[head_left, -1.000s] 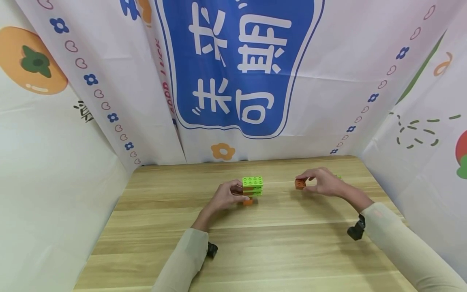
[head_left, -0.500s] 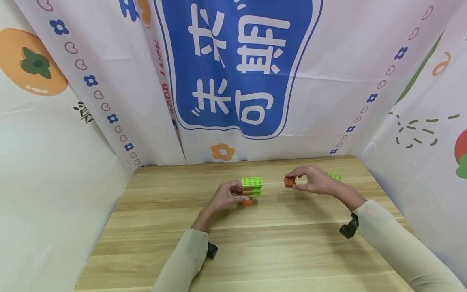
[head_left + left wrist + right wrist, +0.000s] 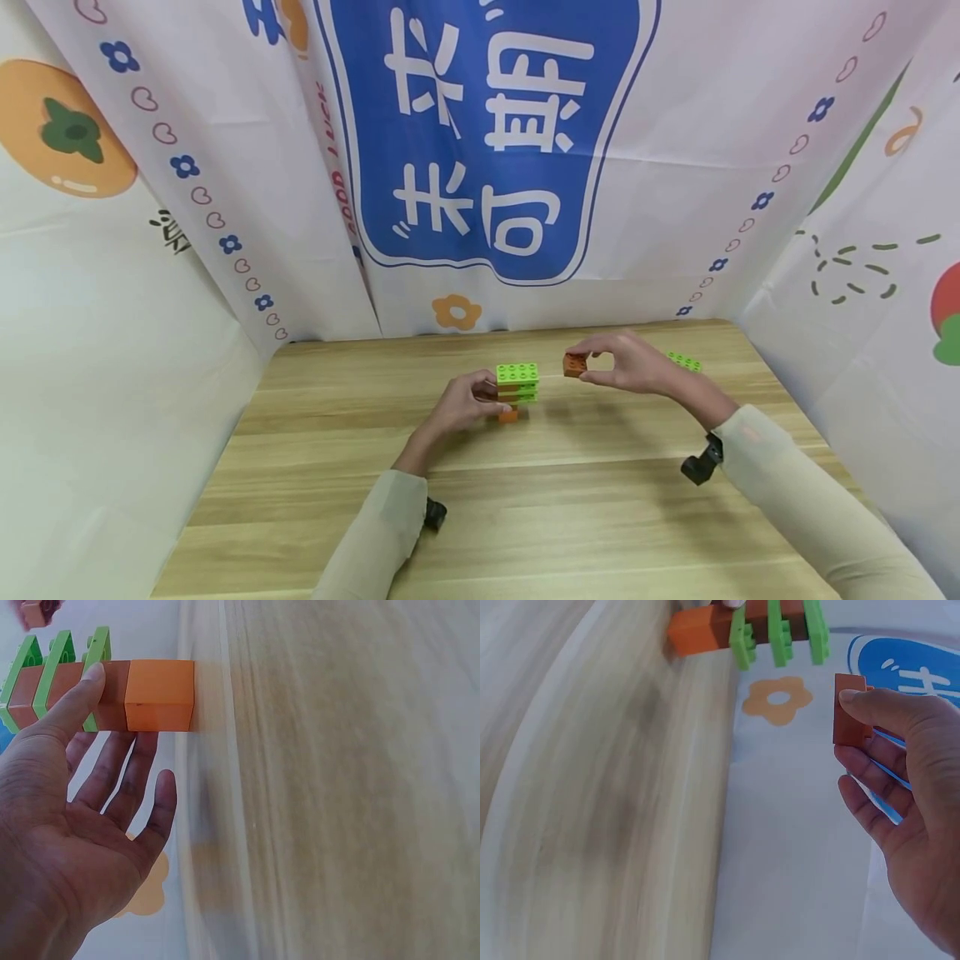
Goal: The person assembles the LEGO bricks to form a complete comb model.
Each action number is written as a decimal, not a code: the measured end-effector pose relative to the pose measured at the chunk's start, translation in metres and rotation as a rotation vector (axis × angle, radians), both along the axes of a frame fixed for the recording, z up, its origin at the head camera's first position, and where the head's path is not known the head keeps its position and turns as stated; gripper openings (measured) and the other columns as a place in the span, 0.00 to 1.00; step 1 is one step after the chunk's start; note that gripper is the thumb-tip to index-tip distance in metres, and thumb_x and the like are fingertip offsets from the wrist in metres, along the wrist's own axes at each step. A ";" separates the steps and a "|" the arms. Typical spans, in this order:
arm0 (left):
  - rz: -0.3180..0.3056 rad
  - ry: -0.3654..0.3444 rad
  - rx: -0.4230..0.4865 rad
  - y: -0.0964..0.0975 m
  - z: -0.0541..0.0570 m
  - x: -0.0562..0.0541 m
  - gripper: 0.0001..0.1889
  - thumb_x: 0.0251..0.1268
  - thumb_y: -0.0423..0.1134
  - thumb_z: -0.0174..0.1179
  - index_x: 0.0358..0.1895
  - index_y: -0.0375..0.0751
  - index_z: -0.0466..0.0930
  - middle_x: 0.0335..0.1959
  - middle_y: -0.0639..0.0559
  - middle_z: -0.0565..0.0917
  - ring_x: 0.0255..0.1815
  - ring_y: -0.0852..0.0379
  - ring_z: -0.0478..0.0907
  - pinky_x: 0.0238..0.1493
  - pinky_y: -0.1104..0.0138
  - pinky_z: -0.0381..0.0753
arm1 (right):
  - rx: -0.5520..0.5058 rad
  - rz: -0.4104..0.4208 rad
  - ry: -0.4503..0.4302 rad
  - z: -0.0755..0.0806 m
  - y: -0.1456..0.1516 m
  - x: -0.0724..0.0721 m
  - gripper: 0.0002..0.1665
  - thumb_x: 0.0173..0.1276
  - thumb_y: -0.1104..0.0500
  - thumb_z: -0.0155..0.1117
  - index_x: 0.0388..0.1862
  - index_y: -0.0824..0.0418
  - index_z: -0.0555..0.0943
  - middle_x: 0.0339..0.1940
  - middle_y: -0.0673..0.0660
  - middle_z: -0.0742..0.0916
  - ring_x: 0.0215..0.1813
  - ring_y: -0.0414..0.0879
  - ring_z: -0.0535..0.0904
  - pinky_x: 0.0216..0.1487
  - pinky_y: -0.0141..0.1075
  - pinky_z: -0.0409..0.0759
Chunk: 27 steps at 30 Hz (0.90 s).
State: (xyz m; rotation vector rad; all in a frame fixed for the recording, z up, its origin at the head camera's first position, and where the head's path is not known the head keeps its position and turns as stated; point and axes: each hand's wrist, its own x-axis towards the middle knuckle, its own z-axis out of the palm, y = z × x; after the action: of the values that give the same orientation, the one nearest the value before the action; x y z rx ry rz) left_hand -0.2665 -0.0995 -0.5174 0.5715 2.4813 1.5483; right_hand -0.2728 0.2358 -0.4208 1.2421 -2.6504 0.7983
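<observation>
A stack of toy building bricks (image 3: 517,373) stands upright on the table, thin green plates alternating with brown bricks above an orange brick (image 3: 160,694) at its foot. The green plates jut out to the right of the column. My left hand (image 3: 467,404) grips the stack from its left side, thumb on the near face and fingers behind. To the right of the stack and raised above the table, my right hand (image 3: 633,363) pinches a brown brick (image 3: 850,710) between thumb and fingers. Studs show on that brick, and a gap separates it from the stack.
Another green studded plate (image 3: 684,361) lies on the wooden table (image 3: 480,517) at the back right, behind my right wrist. A printed cloth (image 3: 637,250) hangs along the table's back edge, and cloth walls stand at both sides.
My right hand has moved left and slightly up with the brown brick, closer to the stack. The green plate at back right has come into fuller view. My left hand stays put.
</observation>
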 end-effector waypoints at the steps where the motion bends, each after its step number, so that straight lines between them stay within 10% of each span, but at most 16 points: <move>1: -0.003 0.003 0.001 0.000 0.000 0.000 0.15 0.63 0.36 0.78 0.48 0.39 0.85 0.46 0.48 0.90 0.46 0.55 0.87 0.51 0.61 0.86 | -0.007 0.008 0.003 0.002 -0.002 0.000 0.26 0.63 0.62 0.82 0.60 0.62 0.88 0.53 0.57 0.92 0.53 0.52 0.90 0.53 0.50 0.88; 27: -0.005 0.009 0.017 -0.001 -0.004 -0.003 0.14 0.62 0.36 0.78 0.48 0.39 0.85 0.45 0.49 0.91 0.45 0.56 0.87 0.52 0.60 0.87 | -0.066 0.132 0.020 0.017 -0.056 -0.005 0.24 0.65 0.61 0.80 0.60 0.62 0.87 0.54 0.56 0.92 0.54 0.49 0.89 0.57 0.47 0.87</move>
State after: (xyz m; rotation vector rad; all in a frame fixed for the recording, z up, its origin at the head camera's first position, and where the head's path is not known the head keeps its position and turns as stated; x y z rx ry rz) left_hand -0.2698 -0.1001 -0.5217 0.5880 2.4730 1.5702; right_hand -0.2778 0.1798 -0.4038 1.4124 -2.5254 0.8792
